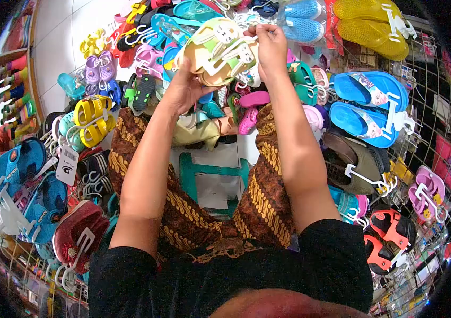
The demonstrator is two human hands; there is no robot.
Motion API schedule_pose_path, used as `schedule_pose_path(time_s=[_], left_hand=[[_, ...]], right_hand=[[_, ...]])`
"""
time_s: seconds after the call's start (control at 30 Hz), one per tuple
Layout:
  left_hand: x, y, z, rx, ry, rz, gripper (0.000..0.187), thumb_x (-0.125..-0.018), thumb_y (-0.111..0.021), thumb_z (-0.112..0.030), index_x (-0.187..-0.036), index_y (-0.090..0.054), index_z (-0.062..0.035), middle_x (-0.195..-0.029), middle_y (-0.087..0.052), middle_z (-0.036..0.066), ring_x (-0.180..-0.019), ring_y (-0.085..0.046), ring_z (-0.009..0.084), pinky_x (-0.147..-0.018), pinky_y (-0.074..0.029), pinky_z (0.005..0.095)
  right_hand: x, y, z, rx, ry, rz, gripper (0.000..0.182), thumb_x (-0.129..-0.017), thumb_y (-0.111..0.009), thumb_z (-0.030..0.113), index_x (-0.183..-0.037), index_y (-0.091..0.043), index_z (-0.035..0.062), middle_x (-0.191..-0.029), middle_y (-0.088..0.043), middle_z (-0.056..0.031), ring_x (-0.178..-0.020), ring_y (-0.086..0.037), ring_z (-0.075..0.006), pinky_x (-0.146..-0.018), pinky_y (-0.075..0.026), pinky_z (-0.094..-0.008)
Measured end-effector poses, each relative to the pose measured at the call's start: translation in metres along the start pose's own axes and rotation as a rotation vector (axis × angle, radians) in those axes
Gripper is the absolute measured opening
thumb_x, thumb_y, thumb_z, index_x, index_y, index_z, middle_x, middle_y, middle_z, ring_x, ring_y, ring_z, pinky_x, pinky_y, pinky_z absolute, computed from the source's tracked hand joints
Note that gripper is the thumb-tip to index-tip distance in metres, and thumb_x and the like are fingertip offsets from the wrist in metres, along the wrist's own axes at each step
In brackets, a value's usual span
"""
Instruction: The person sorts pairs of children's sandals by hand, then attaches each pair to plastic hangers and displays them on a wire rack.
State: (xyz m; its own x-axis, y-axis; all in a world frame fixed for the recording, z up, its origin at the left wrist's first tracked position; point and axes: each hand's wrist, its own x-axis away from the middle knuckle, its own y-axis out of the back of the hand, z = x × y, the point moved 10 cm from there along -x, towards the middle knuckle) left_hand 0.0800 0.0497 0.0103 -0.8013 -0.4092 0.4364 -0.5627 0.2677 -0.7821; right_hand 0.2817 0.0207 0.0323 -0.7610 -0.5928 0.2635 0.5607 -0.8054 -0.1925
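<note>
- While seated amid hanging footwear (371, 108), at work on one beige sandal pair (216, 50), off the racks, held up at centre.
- Left hand (185, 87) closed under sandals, cupping them.
- Right hand (270, 45) pinching white hanger (236, 53) clipped to the pair.
- Hanger on; pair not yet hung.
- Count: two hands, one hanger.

Around my knees the white tiled floor (71, 32) carries a heap of small plastic sandals on white hangers, among them a yellow strapped pair (94, 120), a lilac clog pair (99, 68), and a green plastic stool (212, 183).
</note>
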Motion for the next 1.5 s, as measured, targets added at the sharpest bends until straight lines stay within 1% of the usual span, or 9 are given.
schedule_pose_path(time_s=[0.37, 0.57, 0.6, 0.67, 0.77, 0.93, 1.17, 1.27, 1.5], left_hand=[[0.001, 0.027, -0.005, -0.207, 0.032, -0.248, 0.043, -0.083, -0.055, 0.003, -0.124, -0.043, 0.0013, -0.118, -0.056, 0.013, -0.105, -0.06, 0.0246, -0.089, -0.054, 0.0399], [0.0, 0.019, -0.014, -0.34, -0.033, -0.199, 0.053, -0.086, -0.052, 0.001, -0.136, -0.035, 0.0031, -0.125, -0.054, 0.015, -0.105, -0.061, 0.0258, -0.085, -0.055, 0.0383], [-0.001, 0.022, -0.015, -0.352, -0.039, -0.19, 0.055, -0.086, -0.054, -0.002, -0.138, -0.034, 0.0028, -0.127, -0.053, 0.016, -0.106, -0.06, 0.026, -0.086, -0.054, 0.039], [-0.003, 0.028, -0.014, -0.378, -0.045, -0.168, 0.061, -0.087, -0.057, -0.007, -0.141, -0.031, 0.0021, -0.132, -0.05, 0.016, -0.108, -0.059, 0.0263, -0.089, -0.052, 0.0403], [0.0, 0.039, -0.011, -0.271, -0.025, -0.262, 0.063, -0.089, -0.062, -0.02, -0.142, -0.031, -0.0034, -0.133, -0.05, 0.013, -0.112, -0.057, 0.0265, -0.093, -0.048, 0.0454], [0.007, 0.022, -0.003, -0.11, 0.075, -0.279, 0.07, -0.094, -0.037, -0.063, -0.14, -0.038, -0.01, -0.134, -0.052, 0.012, -0.119, -0.054, 0.0226, -0.097, -0.045, 0.0466], [-0.004, 0.066, -0.013, -0.043, -0.168, -0.399, 0.048, -0.097, -0.044, -0.033, -0.134, -0.042, -0.0035, -0.128, -0.056, 0.013, -0.114, -0.058, 0.0261, -0.095, -0.049, 0.0424], [-0.005, 0.068, -0.019, 0.119, -0.205, -0.364, 0.033, -0.094, -0.049, -0.024, -0.119, -0.048, -0.0018, -0.112, -0.059, 0.011, -0.101, -0.063, 0.0239, -0.085, -0.053, 0.0402], [0.021, 0.069, -0.046, -0.05, -0.358, -0.654, 0.031, -0.093, -0.054, -0.023, -0.11, -0.056, 0.0027, -0.101, -0.063, 0.012, -0.089, -0.066, 0.0211, -0.078, -0.055, 0.0341]], right_hand=[[0.003, -0.008, -0.022, 0.067, -0.193, 0.114, 0.018, -0.096, -0.055, 0.016, -0.103, -0.047, 0.0019, -0.095, -0.063, -0.0114, -0.089, -0.062, -0.0197, -0.078, -0.053, -0.0347], [-0.007, 0.016, -0.005, -0.037, -0.102, -0.062, 0.015, -0.094, -0.055, 0.01, -0.103, -0.048, 0.0019, -0.088, -0.062, -0.0106, -0.078, -0.06, -0.018, -0.068, -0.053, -0.0321], [-0.007, 0.014, -0.003, -0.008, -0.135, -0.03, 0.012, -0.096, -0.053, 0.014, -0.102, -0.047, 0.0062, -0.091, -0.061, -0.0082, -0.087, -0.06, -0.0187, -0.077, -0.053, -0.0416], [-0.008, 0.007, -0.002, -0.039, -0.103, 0.018, 0.012, -0.096, -0.054, 0.014, -0.102, -0.047, 0.0064, -0.091, -0.06, -0.0079, -0.087, -0.06, -0.0193, -0.077, -0.053, -0.0421], [-0.009, 0.0, -0.004, -0.124, -0.084, 0.096, 0.013, -0.095, -0.055, 0.012, -0.102, -0.046, 0.0052, -0.091, -0.058, -0.0084, -0.084, -0.06, -0.0197, -0.075, -0.055, -0.0409], [0.001, -0.01, -0.017, -0.237, -0.187, 0.115, 0.015, -0.094, -0.057, 0.01, -0.103, -0.046, 0.0065, -0.092, -0.058, -0.0085, -0.084, -0.059, -0.0208, -0.075, -0.054, -0.0417], [0.006, -0.022, -0.017, -0.084, -0.172, 0.185, 0.019, -0.093, -0.059, 0.012, -0.105, -0.046, 0.0047, -0.091, -0.06, -0.0123, -0.086, -0.061, -0.0233, -0.077, -0.055, -0.039], [0.011, -0.027, -0.016, -0.092, -0.22, 0.194, 0.016, -0.094, -0.058, 0.015, -0.1, -0.049, 0.003, -0.089, -0.066, -0.0112, -0.071, -0.064, -0.0161, -0.061, -0.052, -0.027], [0.011, -0.025, -0.019, 0.087, -0.243, 0.218, 0.02, -0.092, -0.062, 0.017, -0.097, -0.052, 0.0, -0.089, -0.065, -0.0144, -0.074, -0.065, -0.0221, -0.067, -0.056, -0.033]])
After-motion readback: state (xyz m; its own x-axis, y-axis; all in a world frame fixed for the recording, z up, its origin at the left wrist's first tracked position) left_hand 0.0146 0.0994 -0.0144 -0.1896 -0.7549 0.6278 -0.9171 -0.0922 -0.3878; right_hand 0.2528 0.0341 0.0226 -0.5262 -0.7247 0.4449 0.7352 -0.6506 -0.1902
